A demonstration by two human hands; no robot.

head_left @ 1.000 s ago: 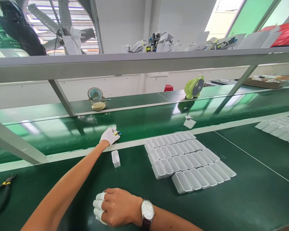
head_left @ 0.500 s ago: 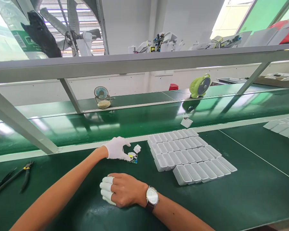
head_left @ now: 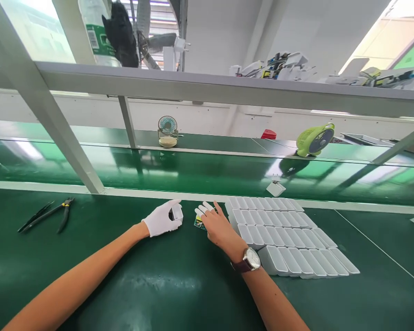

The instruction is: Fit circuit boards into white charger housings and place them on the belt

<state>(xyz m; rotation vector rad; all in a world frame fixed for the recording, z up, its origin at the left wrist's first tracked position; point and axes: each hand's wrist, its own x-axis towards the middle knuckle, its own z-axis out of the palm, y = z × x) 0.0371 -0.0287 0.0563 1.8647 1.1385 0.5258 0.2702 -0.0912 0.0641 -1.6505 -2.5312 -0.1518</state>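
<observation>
One small circuit board [head_left: 199, 224] on worktop [head_left: 165, 285], frame centre, under right hand [head_left: 218, 226] fingertips, fingers loosely spread, not gripping. Left hand [head_left: 163, 218], white glove, curled around one white housing [head_left: 177, 213]. White trays [head_left: 290, 236] just right of hand, four rows. Two pliers [head_left: 46, 216] at left. Two desk fans behind.

on the tabletop [head_left: 158, 285], the pliers [head_left: 60, 214] lie far left; the rows of cases [head_left: 283, 234] lie right of the circuit board [head_left: 199, 224]; two fans [head_left: 167, 131] stand behind the belt.
</observation>
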